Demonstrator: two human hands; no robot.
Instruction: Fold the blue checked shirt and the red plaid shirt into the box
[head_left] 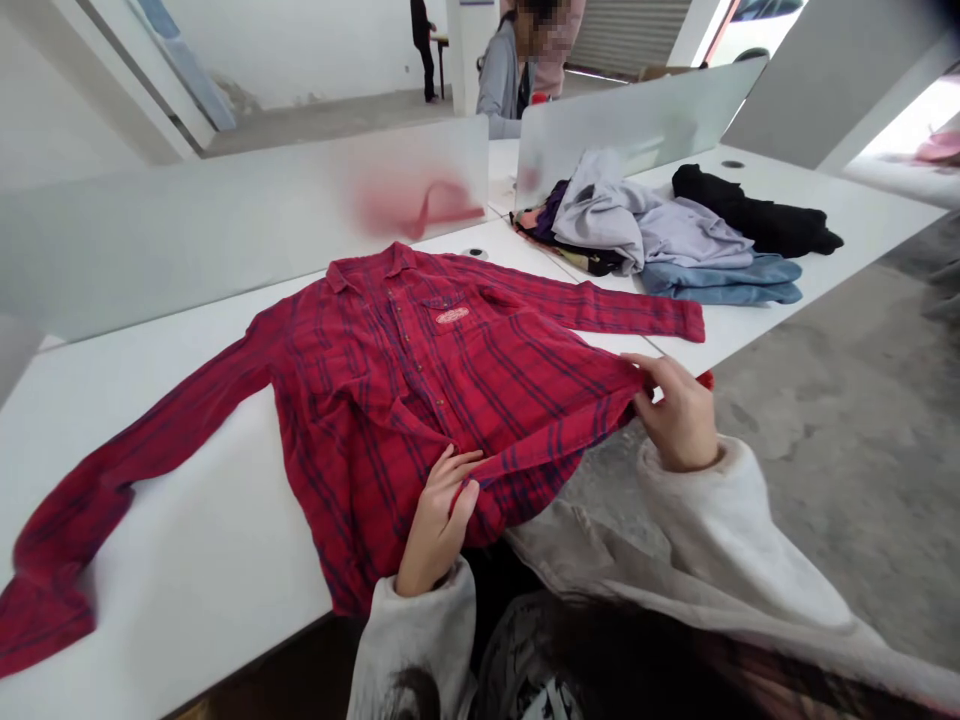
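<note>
A red plaid shirt [495, 375] with dark blue stripes lies front up, its collar toward the divider and both sleeves spread out. Its lower part hangs over the near table edge. My right hand [679, 410] pinches the hem at the right side corner and holds it raised. Close to the front opening, my left hand [441, 515] grips the hem between thumb and fingers. Between the two hands the hem is stretched, with the inside of the back panel showing beneath. A pale oval patch sits on the chest by the pocket.
On the white table [217, 530], a pile of grey and blue clothes [645, 220] and a black garment [757, 212] lie to the right. Frosted dividers [225, 220] run along the back. Another person [501, 75] sits beyond them. Concrete floor [840, 400] shows at right.
</note>
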